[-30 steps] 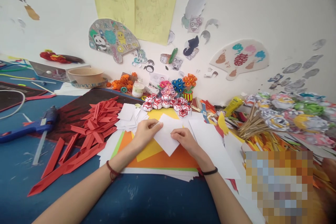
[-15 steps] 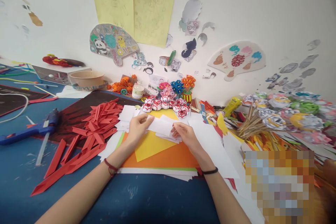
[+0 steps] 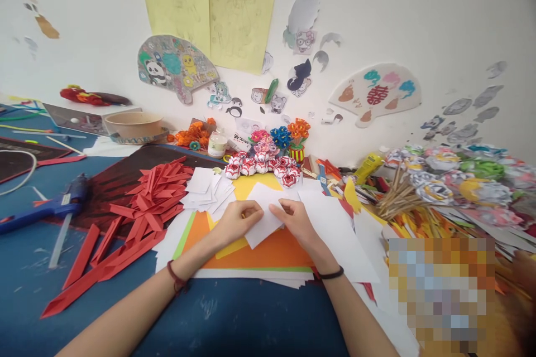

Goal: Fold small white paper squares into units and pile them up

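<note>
Since half a second ago, the white paper square (image 3: pixel 264 213) has been lowered from its lifted position and pressed flat again, and both hands have been drawn closer together at the centre of the frame. The paper's left edge is pinched by the left hand (image 3: pixel 235 223), with fingertips curled over it; its right edge is gripped by the right hand (image 3: pixel 295 222), thumb on top. The square is laid over an orange sheet (image 3: pixel 268 254) and a yellow sheet (image 3: pixel 231 247), which are stacked on the blue table (image 3: pixel 209 318). Just above and left of the hands, a pile of small white squares (image 3: pixel 208 189) is seen. Further left, red folded paper strips (image 3: pixel 142 206) are heaped. At the left edge, a blue glue gun (image 3: pixel 50 206) is laid.
</note>
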`<state>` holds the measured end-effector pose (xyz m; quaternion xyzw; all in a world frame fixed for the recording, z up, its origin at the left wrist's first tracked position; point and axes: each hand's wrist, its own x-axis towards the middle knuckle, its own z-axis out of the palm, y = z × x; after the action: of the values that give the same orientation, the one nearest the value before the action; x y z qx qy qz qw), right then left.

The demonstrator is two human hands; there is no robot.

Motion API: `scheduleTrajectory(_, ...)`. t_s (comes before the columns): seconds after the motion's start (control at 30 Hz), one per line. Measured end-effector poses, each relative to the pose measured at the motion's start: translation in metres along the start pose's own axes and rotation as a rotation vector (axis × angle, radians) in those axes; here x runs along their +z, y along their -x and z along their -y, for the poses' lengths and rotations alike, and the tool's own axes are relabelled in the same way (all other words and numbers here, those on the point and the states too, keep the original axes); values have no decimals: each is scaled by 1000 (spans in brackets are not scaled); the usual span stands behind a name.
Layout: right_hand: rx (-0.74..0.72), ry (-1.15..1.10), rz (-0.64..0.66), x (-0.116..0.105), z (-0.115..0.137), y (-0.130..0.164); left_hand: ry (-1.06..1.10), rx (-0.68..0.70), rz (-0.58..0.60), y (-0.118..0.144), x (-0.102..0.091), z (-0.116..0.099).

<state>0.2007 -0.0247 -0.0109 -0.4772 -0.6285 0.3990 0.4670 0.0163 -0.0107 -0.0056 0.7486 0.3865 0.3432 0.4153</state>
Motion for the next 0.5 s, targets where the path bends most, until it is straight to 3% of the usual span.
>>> scheduleTrajectory(0.27, -52, 113, -44, 1, 6, 1, 54, -25, 32, -2, 5, 1)
scheduleTrajectory(0.5, -13, -4, -299, -23, 0, -4, 37, -45, 57, 0, -6, 0)
